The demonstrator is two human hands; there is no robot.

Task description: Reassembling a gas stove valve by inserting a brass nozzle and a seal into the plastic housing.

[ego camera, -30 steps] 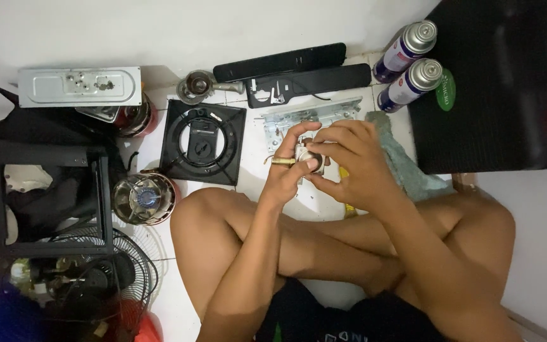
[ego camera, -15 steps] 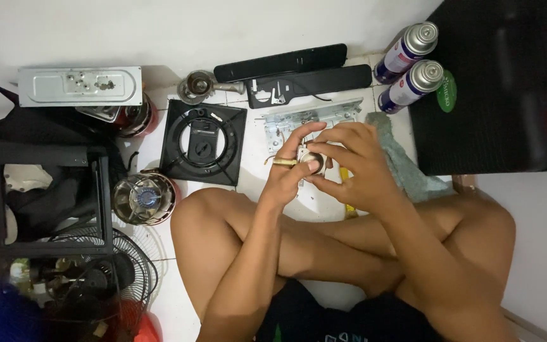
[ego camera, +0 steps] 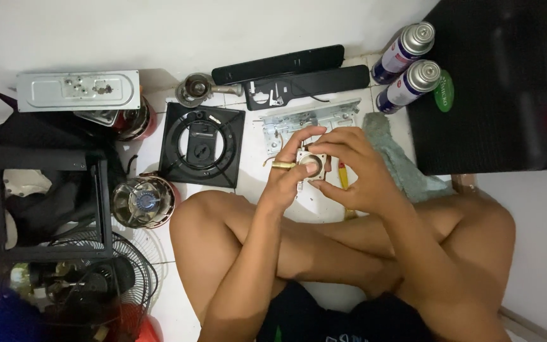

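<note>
Two spray cans (ego camera: 406, 63), black case (ego camera: 495, 82)

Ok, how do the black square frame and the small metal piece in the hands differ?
The black frame lies flat on the floor, untouched; the metal piece is held up between both hands. The frame is far larger, spanning a floor tile, while the piece fits between the fingers. The frame is black; the piece is pale metal. Both are squarish with a round opening in the middle.

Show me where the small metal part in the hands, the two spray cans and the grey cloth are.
small metal part (ego camera: 312, 163), head view, on its round middle.
two spray cans (ego camera: 405, 47), head view, on the upper can's body.
grey cloth (ego camera: 392, 152), head view, on its middle fold.
</note>
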